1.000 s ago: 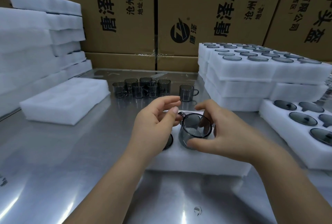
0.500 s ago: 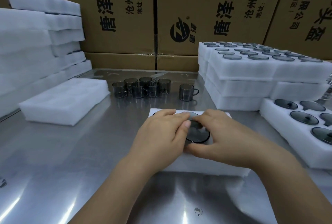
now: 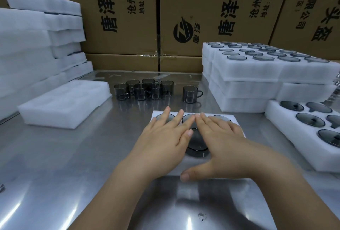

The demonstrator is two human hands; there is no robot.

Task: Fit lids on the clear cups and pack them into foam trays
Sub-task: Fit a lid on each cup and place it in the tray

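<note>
A white foam tray [image 3: 237,128] lies on the steel table in front of me. A smoky clear cup [image 3: 196,146] sits sunk in a front pocket of it, its rim showing between my hands. Two more cup rims show in the back row past my fingertips. My left hand [image 3: 165,135] and my right hand [image 3: 220,137] lie flat over the tray with straight fingers, index fingertips almost meeting. Neither hand holds anything. Several loose cups [image 3: 145,91] stand grouped farther back, and one single cup [image 3: 190,94] stands apart to their right.
Stacked foam trays filled with cups [image 3: 257,67] rise at the right. A tray of dark lids [image 3: 311,119] lies at the far right. An empty foam tray [image 3: 62,104] and a tall foam stack [image 3: 33,45] are at the left. Cardboard boxes [image 3: 184,17] wall the back.
The cup that both hands held above the tray has gone down into its pocket. My hands have let go and now lie flat over the tray.
</note>
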